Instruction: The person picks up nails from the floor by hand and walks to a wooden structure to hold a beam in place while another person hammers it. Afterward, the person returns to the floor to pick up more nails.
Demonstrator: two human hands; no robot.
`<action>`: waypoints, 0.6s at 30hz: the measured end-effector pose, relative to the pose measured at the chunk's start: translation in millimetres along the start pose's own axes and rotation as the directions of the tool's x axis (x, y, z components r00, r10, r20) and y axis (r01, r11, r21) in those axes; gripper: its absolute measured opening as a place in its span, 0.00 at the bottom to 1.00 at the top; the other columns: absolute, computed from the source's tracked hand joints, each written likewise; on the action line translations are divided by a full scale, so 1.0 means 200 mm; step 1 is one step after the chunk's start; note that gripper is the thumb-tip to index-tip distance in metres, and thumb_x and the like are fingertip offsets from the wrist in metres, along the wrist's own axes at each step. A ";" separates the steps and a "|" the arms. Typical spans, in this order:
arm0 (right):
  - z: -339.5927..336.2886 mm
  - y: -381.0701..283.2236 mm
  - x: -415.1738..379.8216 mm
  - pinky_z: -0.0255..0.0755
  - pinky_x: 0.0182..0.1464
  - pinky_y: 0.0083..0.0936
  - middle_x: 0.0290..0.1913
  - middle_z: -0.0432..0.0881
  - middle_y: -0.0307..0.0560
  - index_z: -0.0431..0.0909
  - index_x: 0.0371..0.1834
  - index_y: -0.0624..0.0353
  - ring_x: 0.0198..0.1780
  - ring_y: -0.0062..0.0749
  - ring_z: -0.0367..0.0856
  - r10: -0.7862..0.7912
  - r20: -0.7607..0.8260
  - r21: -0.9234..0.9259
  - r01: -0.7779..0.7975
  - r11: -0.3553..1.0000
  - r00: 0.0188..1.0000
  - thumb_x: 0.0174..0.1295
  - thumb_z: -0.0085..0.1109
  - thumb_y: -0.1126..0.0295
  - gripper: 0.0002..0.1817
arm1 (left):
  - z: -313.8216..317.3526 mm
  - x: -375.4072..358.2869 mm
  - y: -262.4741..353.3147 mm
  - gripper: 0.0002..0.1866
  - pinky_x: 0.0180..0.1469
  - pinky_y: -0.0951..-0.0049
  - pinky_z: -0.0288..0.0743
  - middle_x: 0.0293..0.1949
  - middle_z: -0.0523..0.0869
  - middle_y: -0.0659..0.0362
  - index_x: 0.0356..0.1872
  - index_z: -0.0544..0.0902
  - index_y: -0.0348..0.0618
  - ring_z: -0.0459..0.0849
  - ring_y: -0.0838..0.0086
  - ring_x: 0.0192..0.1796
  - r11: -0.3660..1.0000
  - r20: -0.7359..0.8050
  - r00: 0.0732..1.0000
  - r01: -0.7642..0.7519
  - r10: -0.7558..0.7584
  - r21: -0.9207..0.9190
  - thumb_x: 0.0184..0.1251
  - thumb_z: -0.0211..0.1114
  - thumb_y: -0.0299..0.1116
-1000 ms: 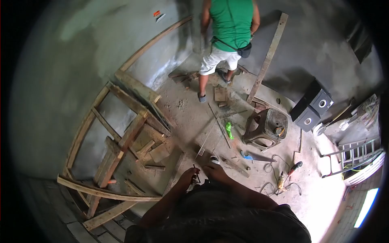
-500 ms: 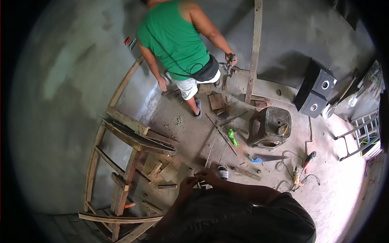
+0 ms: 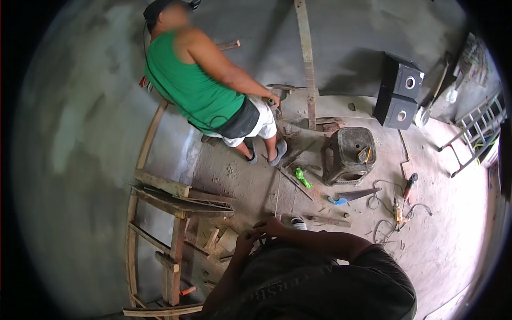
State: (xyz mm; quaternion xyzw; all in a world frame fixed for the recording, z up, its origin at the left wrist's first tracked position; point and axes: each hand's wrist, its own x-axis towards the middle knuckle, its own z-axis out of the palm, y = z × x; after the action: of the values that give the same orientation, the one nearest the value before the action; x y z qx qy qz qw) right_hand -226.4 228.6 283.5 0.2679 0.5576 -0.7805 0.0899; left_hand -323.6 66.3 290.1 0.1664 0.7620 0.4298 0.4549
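My left hand (image 3: 245,241) and my right hand (image 3: 272,228) meet in front of my dark shirt, fingers bent and drawn together. What they pinch is too small and dark for me to tell. Just beyond my right hand, a thin rod (image 3: 278,193) runs up the view across the floor, its near end close to my fingertips. My striped sandal (image 3: 298,223) shows beside that hand. Scrap wood blocks (image 3: 212,237) lie on the floor left of my hands.
A wooden frame (image 3: 176,250) stands at left. Ahead, a person in a green top (image 3: 194,85) holds a tool. A plastic stool (image 3: 354,152), a handsaw (image 3: 358,195), corded power tools (image 3: 399,212), speaker boxes (image 3: 399,98) and a ladder (image 3: 474,128) occupy the right side.
The person in green has shifted left and turned toward the right. My view has swung slightly, and my hands stay together at my front.
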 end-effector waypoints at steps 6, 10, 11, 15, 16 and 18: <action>-0.01 0.02 0.02 0.83 0.40 0.24 0.42 0.85 0.50 0.81 0.46 0.67 0.38 0.29 0.85 -0.013 -0.048 0.104 0.017 0.994 0.999 0.56 0.67 0.67 0.18 | -0.01 0.04 0.08 0.12 0.27 0.80 0.66 0.26 0.77 0.65 0.35 0.78 0.39 0.72 0.83 0.25 0.994 0.054 0.998 -0.030 0.025 0.108 0.63 0.67 0.37; 0.03 0.11 0.06 0.81 0.41 0.25 0.40 0.85 0.48 0.82 0.46 0.66 0.38 0.28 0.84 -0.075 -0.089 0.110 0.085 0.990 0.993 0.57 0.67 0.66 0.17 | -0.03 0.03 0.05 0.11 0.28 0.80 0.66 0.28 0.75 0.62 0.44 0.76 0.39 0.70 0.82 0.26 0.997 0.114 0.991 0.072 -0.073 0.014 0.67 0.62 0.35; 0.03 0.14 0.08 0.81 0.41 0.25 0.40 0.85 0.48 0.82 0.46 0.66 0.38 0.28 0.84 -0.078 -0.090 0.110 0.087 0.990 0.993 0.57 0.67 0.66 0.17 | -0.04 0.02 0.02 0.11 0.28 0.80 0.66 0.28 0.75 0.62 0.44 0.76 0.39 0.70 0.82 0.26 0.998 0.115 0.991 0.069 -0.070 0.015 0.67 0.62 0.35; 0.04 0.20 0.13 0.80 0.43 0.24 0.40 0.85 0.47 0.83 0.44 0.65 0.38 0.27 0.84 -0.118 -0.081 0.160 0.129 0.979 0.990 0.57 0.68 0.64 0.17 | -0.08 0.09 -0.17 0.15 0.31 0.77 0.69 0.34 0.76 0.59 0.52 0.73 0.39 0.73 0.79 0.30 0.902 0.262 0.965 0.139 -0.029 -0.410 0.74 0.52 0.39; 0.06 0.21 0.13 0.80 0.43 0.23 0.40 0.85 0.47 0.83 0.44 0.64 0.38 0.27 0.84 -0.120 -0.075 0.155 0.130 0.979 0.990 0.57 0.67 0.64 0.17 | -0.09 0.10 -0.20 0.17 0.32 0.75 0.70 0.37 0.77 0.58 0.53 0.72 0.39 0.74 0.77 0.33 0.706 0.303 0.943 0.309 -0.139 -0.638 0.77 0.48 0.41; 0.09 0.20 0.13 0.79 0.44 0.24 0.40 0.86 0.47 0.83 0.44 0.64 0.38 0.27 0.84 -0.135 -0.069 0.096 0.142 0.985 0.988 0.56 0.68 0.62 0.18 | -0.12 0.11 -0.22 0.19 0.33 0.74 0.71 0.37 0.77 0.58 0.54 0.72 0.39 0.74 0.76 0.33 0.766 0.377 0.924 0.285 -0.062 -0.576 0.78 0.44 0.45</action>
State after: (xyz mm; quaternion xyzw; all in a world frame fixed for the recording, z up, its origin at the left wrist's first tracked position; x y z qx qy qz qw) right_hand -235.7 202.5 242.2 0.2568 0.5374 -0.8032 0.0045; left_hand -349.9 43.0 247.4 0.0060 0.5012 0.5766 0.6452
